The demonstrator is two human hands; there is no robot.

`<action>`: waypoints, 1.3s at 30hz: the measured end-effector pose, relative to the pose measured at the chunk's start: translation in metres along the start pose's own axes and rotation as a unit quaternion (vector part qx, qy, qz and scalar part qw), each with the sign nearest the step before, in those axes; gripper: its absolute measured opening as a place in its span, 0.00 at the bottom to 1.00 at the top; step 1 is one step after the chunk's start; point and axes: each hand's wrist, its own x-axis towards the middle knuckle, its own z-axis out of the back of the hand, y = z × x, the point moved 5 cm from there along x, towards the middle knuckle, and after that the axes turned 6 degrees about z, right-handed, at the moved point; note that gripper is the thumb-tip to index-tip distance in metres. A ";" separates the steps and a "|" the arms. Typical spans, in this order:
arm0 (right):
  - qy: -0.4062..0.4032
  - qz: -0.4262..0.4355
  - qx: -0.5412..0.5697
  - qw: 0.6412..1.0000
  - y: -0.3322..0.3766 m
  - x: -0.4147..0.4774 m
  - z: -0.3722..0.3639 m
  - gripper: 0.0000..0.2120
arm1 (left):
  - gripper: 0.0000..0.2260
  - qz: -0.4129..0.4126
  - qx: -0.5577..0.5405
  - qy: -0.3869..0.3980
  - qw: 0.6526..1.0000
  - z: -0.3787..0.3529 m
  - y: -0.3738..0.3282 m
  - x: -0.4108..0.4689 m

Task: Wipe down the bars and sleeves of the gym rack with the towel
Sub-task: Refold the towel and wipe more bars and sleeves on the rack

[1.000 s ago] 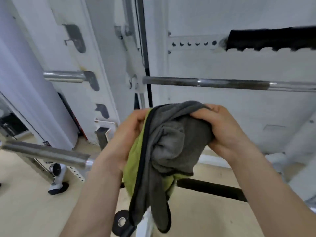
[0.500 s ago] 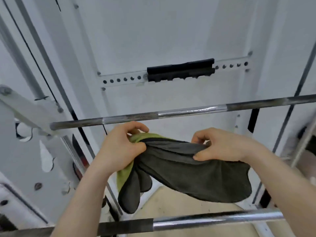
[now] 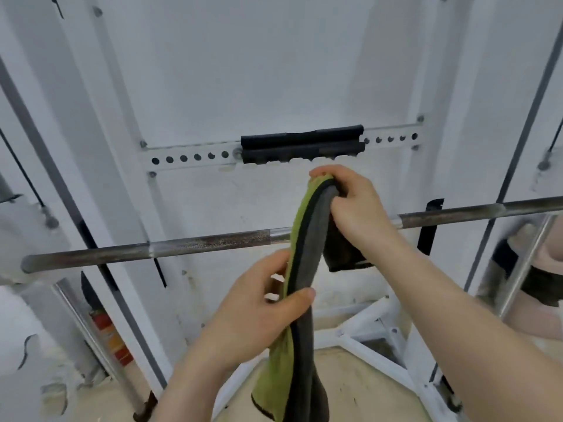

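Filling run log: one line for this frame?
left hand: grips towel mid | right hand: grips towel top | barbell: crossed by towel, contact unclear

The towel (image 3: pixel 307 248) is lime green on one face, dark grey on the other, edged black. The bar (image 3: pixel 195 245) is dull steel with rust-brown mottling. The rack frame (image 3: pixel 189 86) is white, its pad (image 3: pixel 301 144) black.

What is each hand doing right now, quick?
Left hand: closed, pinching the towel partway down.
Right hand: closed, gripping the towel's top end.
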 end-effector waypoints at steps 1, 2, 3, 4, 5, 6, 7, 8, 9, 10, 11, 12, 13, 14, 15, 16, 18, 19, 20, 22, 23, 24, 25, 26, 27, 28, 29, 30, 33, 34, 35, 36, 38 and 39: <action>0.047 0.039 -0.075 0.995 -0.001 0.003 -0.017 0.23 | 0.10 0.010 0.008 0.024 1.000 -0.003 0.006 0.002; 0.129 0.056 -0.164 0.976 -0.010 0.004 -0.037 0.26 | 0.07 0.025 0.048 0.031 0.998 -0.002 0.016 0.004; 0.214 0.055 -0.259 0.940 -0.024 0.002 -0.055 0.31 | 0.05 0.043 0.131 0.021 0.990 0.004 0.026 0.008; 0.281 0.049 -0.348 0.893 -0.039 -0.002 -0.069 0.37 | 0.05 0.066 0.234 -0.019 0.970 0.016 0.035 0.013; 0.319 0.050 -0.421 0.848 -0.050 -0.005 -0.079 0.43 | 0.06 0.087 0.314 -0.075 0.942 0.029 0.040 0.016; 0.328 0.057 -0.469 0.818 -0.059 -0.005 -0.086 0.47 | 0.08 0.094 0.337 -0.134 0.927 0.042 0.041 0.019; 0.319 0.067 -0.499 0.803 -0.063 0.000 -0.094 0.46 | 0.11 0.088 0.322 -0.181 0.925 0.052 0.039 0.022; 0.296 0.086 -0.517 0.799 -0.064 0.007 -0.102 0.42 | 0.14 0.072 0.288 -0.221 0.929 0.059 0.034 0.026; 0.267 0.110 -0.524 0.801 -0.063 0.013 -0.110 0.35 | 0.16 0.051 0.265 -0.245 0.931 0.063 0.029 0.033; 0.232 0.136 -0.522 0.810 -0.059 0.018 -0.117 0.27 | 0.17 0.028 0.262 -0.257 0.930 0.064 0.024 0.042; 0.203 0.161 -0.516 0.816 -0.057 0.023 -0.123 0.19 | 0.18 0.014 0.271 -0.259 0.927 0.063 0.023 0.053; 0.185 0.183 -0.506 0.823 -0.056 0.025 -0.127 0.13 | 0.18 0.011 0.287 -0.255 0.923 0.061 0.023 0.063; 0.175 0.200 -0.496 0.827 -0.059 0.024 -0.126 0.10 | 0.18 0.012 0.313 -0.248 0.917 0.059 0.026 0.072; 0.178 0.209 -0.496 0.824 -0.064 0.023 -0.120 0.08 | 0.18 0.010 0.343 -0.242 0.908 0.056 0.030 0.080; 0.184 0.205 -0.509 0.816 -0.070 0.021 -0.107 0.08 | 0.18 0.003 0.372 -0.237 0.898 0.053 0.036 0.086; 0.180 0.184 -0.528 0.809 -0.080 0.024 -0.086 0.09 | 0.17 -0.007 0.407 -0.232 0.883 0.050 0.042 0.091; 0.148 0.114 -0.561 0.806 -0.097 0.030 -0.031 0.11 | 0.15 -0.030 0.456 -0.236 0.858 0.046 0.053 0.095; 0.133 0.080 -0.576 0.802 -0.102 0.032 -0.009 0.13 | 0.15 -0.037 0.463 -0.245 0.851 0.046 0.058 0.095; 0.135 0.057 -0.591 0.793 -0.105 0.032 0.001 0.14 | 0.16 -0.038 0.471 -0.253 0.844 0.045 0.060 0.096; 0.167 0.072 -0.594 0.784 -0.097 0.031 -0.023 0.11 | 0.15 -0.026 0.482 -0.256 0.837 0.044 0.060 0.098; 0.190 0.096 -0.584 0.784 -0.090 0.030 -0.050 0.11 | 0.13 -0.017 0.481 -0.254 0.839 0.043 0.058 0.099; 0.212 0.120 -0.559 0.793 -0.081 0.029 -0.080 0.11 | 0.11 -0.006 0.473 -0.247 0.846 0.042 0.055 0.100; 0.229 0.136 -0.524 0.809 -0.071 0.029 -0.105 0.12 | 0.10 0.000 0.460 -0.245 0.853 0.042 0.054 0.100; 0.241 0.151 -0.492 0.823 -0.065 0.028 -0.124 0.11 | 0.10 0.008 0.450 -0.250 0.857 0.043 0.054 0.099; 0.246 0.169 -0.472 0.829 -0.061 0.029 -0.133 0.10 | 0.12 0.018 0.441 -0.252 0.861 0.043 0.054 0.098; 0.250 0.186 -0.464 0.829 -0.062 0.031 -0.133 0.09 | 0.14 0.024 0.436 -0.254 0.863 0.042 0.054 0.097; 0.252 0.201 -0.462 0.826 -0.066 0.033 -0.125 0.10 | 0.16 0.025 0.440 -0.257 0.860 0.040 0.055 0.097; 0.251 0.212 -0.464 0.823 -0.073 0.033 -0.110 0.11 | 0.17 0.031 0.455 -0.261 0.851 0.036 0.054 0.096; 0.237 0.207 -0.469 0.825 -0.104 0.038 -0.040 0.13 | 0.28 0.043 0.480 -0.281 0.830 0.009 0.043 0.096; 0.242 0.185 -0.474 0.826 -0.115 0.041 -0.011 0.13 | 0.29 0.021 0.467 -0.286 0.837 -0.008 0.033 0.097; 0.252 0.158 -0.480 0.825 -0.125 0.043 0.018 0.13 | 0.28 -0.013 0.461 -0.278 0.843 -0.029 0.023 0.101; 0.267 0.127 -0.487 0.822 -0.135 0.045 0.044 0.13 | 0.27 -0.052 0.462 -0.261 0.846 -0.052 0.013 0.106; 0.294 0.069 -0.505 0.808 -0.154 0.049 0.086 0.13 | 0.25 -0.101 0.468 -0.218 0.851 -0.094 -0.004 0.119; 0.299 0.050 -0.515 0.802 -0.160 0.051 0.100 0.13 | 0.24 -0.101 0.464 -0.202 0.857 -0.109 -0.008 0.125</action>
